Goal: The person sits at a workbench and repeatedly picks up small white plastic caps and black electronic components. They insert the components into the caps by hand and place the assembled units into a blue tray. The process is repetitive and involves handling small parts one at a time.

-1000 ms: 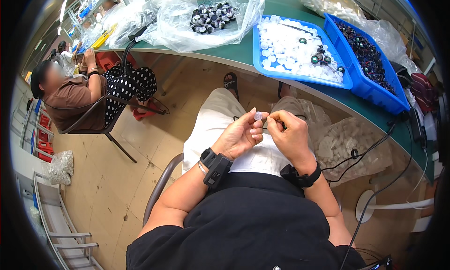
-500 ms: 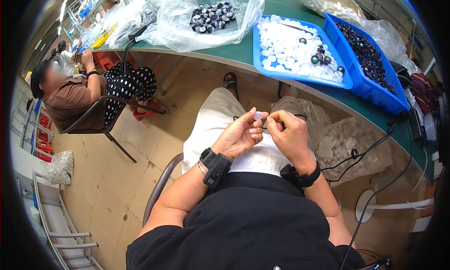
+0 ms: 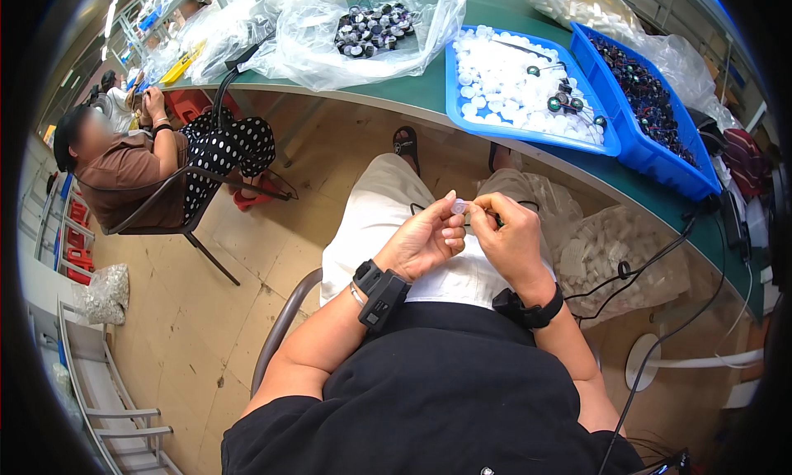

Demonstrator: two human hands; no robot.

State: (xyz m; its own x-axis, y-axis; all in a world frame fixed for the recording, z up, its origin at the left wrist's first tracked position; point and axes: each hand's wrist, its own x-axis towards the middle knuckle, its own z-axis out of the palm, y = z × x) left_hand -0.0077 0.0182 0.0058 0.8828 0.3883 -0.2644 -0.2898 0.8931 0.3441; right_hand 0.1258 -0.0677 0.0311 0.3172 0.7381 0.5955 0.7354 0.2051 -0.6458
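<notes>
Above my lap, my left hand (image 3: pixel 423 244) pinches a small clear-white plastic cap (image 3: pixel 459 205) between thumb and fingertips. Close on its right, my right hand (image 3: pixel 513 237) has its fingers pressed together, the tips touching or almost touching the cap. A small dark, greenish part (image 3: pixel 499 221) shows among the right fingers; most of it is hidden, so its kind is unclear. On the table ahead lies a shallow blue tray (image 3: pixel 528 137) full of similar white caps (image 3: pixel 495 75). A few round dark parts with wires (image 3: pixel 565 104) rest on top of them.
A deeper blue bin (image 3: pixel 660 149) of wired dark parts stands right of the tray. An open clear bag (image 3: pixel 289 46) holds dark-and-white pieces on the green table (image 3: pixel 412 96). Cables (image 3: pixel 652 269) hang at the right, above a bag of white pieces (image 3: pixel 619 244). Another person (image 3: pixel 132 170) sits left.
The cap in my left fingers has tilted and shifted slightly right, closer to the right fingertips. Otherwise both hands stay nearly in place.
</notes>
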